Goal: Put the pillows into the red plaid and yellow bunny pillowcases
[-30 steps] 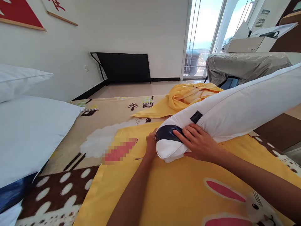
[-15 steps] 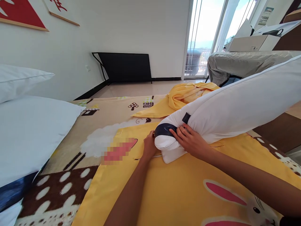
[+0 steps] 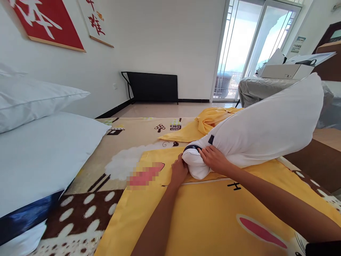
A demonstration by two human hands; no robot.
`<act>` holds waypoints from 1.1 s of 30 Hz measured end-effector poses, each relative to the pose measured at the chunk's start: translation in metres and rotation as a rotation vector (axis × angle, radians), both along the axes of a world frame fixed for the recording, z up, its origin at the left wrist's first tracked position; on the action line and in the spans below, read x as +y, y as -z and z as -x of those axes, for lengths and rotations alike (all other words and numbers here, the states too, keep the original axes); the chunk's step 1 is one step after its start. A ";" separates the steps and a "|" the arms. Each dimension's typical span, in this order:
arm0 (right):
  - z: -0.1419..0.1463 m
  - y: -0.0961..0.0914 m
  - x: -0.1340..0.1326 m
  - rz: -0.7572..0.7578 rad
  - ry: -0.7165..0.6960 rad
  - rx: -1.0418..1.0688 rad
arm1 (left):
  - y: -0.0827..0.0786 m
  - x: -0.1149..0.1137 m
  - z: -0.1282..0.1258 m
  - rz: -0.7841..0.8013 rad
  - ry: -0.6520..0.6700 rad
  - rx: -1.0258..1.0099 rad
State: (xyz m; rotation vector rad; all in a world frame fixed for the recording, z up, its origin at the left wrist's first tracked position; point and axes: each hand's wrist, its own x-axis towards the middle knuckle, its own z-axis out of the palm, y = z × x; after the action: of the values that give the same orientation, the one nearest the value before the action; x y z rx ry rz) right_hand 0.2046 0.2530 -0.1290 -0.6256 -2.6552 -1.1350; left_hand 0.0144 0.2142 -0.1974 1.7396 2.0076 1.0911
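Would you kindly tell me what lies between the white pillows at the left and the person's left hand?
In the head view, the patterned blanket, then the yellow rabbit-print cloth, lie between the white pillows and the left hand.

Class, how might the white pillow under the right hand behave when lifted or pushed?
The white pillow would probably squash when pushed: its fabric creases near the right hand. It should bend rather than stay stiff, since its near end is bunched up. Its puffy shape suggests it may be light for its size.
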 end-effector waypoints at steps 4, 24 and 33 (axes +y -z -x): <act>0.004 -0.001 0.006 0.032 0.025 -0.030 | 0.003 -0.004 0.001 -0.070 0.035 0.094; 0.016 -0.138 -0.040 0.242 0.080 -0.262 | -0.071 -0.048 -0.025 -0.799 -0.051 0.213; -0.006 -0.143 -0.054 0.571 0.069 -0.278 | -0.096 -0.070 -0.034 -0.833 0.028 0.303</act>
State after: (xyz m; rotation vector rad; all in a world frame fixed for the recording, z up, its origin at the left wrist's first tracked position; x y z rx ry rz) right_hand 0.2102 0.1990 0.0135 -0.6891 -3.2459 -0.4848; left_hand 0.0482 0.1441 -0.1013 2.4235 1.7801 1.9403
